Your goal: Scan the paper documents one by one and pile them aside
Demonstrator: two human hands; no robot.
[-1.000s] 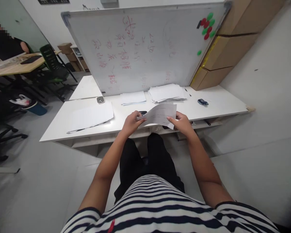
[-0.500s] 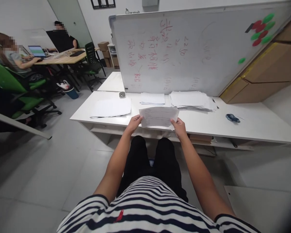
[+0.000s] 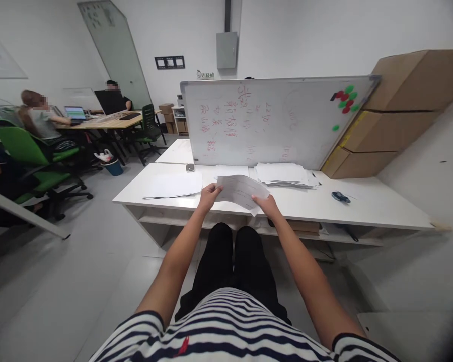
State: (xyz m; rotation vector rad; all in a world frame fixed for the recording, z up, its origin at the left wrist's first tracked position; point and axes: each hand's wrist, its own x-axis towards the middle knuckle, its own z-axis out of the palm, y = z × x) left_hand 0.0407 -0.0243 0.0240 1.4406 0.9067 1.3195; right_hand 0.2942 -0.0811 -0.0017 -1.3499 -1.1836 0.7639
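Note:
I hold a printed sheet of paper (image 3: 240,190) over the front edge of a white table (image 3: 362,208). My left hand (image 3: 208,196) pinches its left edge and my right hand (image 3: 266,205) grips its lower right corner. The sheet lies nearly flat, tilted away from me. Behind it on the table are a thick pile of papers (image 3: 283,174), a thin pile (image 3: 226,171) and a spread sheet (image 3: 173,185) at the left.
A whiteboard (image 3: 272,120) with red writing and magnets leans at the table's back, cardboard boxes (image 3: 396,110) to its right. A dark stapler-like object (image 3: 340,196) lies on the right. Two people sit at a desk (image 3: 98,120) far left, among green chairs (image 3: 26,156).
The view has risen and pulled back, showing more of the room. The sheet went from upright and facing me to tilted nearly flat over the table edge, both hands still on it.

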